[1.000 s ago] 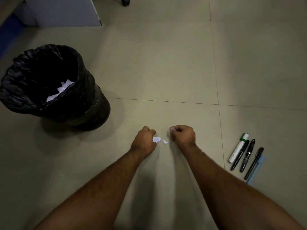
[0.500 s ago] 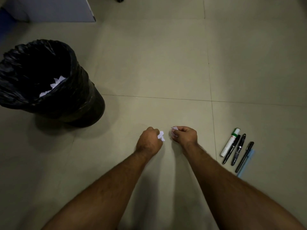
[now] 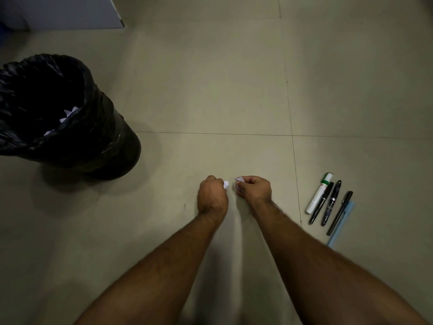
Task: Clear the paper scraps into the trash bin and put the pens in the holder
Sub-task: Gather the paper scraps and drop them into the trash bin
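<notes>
My left hand (image 3: 212, 195) is curled round a small white paper scrap (image 3: 225, 184) just above the tiled floor. Close beside it, my right hand (image 3: 254, 189) grips more white scraps (image 3: 238, 182) in curled fingers. The two hands are nearly touching. A trash bin (image 3: 98, 137) lined with a black bag stands at the left, with white scraps (image 3: 69, 113) inside. To the right lie several pens on the floor: a white marker with a green band (image 3: 318, 194), three black pens (image 3: 335, 201) and a pale blue pen (image 3: 341, 224) under the rightmost black one. No holder is in view.
A grey-white panel or cabinet base (image 3: 70, 12) stands at the top left. Beige floor tiles (image 3: 210, 78) stretch between the bin, my hands and the pens.
My left hand picked up the loose scraps that lay on the floor between the hands and now holds them. The view has shifted, so the bin sits further left.
</notes>
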The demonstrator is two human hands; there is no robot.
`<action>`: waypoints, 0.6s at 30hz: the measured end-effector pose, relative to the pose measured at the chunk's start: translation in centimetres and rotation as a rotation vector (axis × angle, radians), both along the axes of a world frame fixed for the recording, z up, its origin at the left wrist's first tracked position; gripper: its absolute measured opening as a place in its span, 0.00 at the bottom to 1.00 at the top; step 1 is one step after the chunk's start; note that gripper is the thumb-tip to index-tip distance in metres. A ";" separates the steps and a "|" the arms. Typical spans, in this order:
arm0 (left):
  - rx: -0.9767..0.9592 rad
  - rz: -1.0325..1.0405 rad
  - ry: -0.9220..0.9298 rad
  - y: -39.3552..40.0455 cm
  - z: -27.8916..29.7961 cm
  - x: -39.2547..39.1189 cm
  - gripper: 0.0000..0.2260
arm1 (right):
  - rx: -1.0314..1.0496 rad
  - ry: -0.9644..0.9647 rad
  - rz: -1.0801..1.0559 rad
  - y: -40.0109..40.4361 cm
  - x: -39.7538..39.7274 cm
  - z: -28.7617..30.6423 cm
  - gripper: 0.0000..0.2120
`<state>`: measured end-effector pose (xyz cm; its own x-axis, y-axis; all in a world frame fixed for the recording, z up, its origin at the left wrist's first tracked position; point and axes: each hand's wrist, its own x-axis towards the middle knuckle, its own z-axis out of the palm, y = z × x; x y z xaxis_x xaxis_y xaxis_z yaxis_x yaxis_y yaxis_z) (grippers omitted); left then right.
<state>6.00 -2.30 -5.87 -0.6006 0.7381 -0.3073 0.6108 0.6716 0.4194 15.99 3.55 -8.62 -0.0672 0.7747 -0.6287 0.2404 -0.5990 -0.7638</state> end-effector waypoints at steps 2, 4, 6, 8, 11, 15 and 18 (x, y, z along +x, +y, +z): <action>-0.005 0.024 0.005 0.2 0.2 0.2 0.13 | -0.005 -0.007 -0.005 0.0 -0.1 0.1 0.04; -0.022 0.048 0.011 0.3 0.5 0.4 0.13 | -0.012 -0.006 -0.021 -0.1 -0.3 0.1 0.05; -0.061 0.054 -0.003 0.7 0.8 0.3 0.13 | -0.016 -0.016 -0.030 -0.1 -0.5 0.0 0.05; -0.096 0.076 -0.033 1.1 1.0 -0.1 0.15 | -0.020 -0.020 -0.035 -0.2 -0.5 -0.1 0.04; -0.108 0.096 -0.048 1.2 1.0 -0.3 0.18 | -0.028 -0.015 -0.033 -0.3 -0.7 0.0 0.03; -0.129 0.065 -0.031 1.1 1.1 0.0 0.18 | -0.019 -0.020 -0.041 -0.5 -0.9 0.3 0.04; -0.098 -0.036 0.028 1.0 0.7 0.1 0.13 | -0.025 -0.019 -0.044 -0.9 -1.0 0.3 0.03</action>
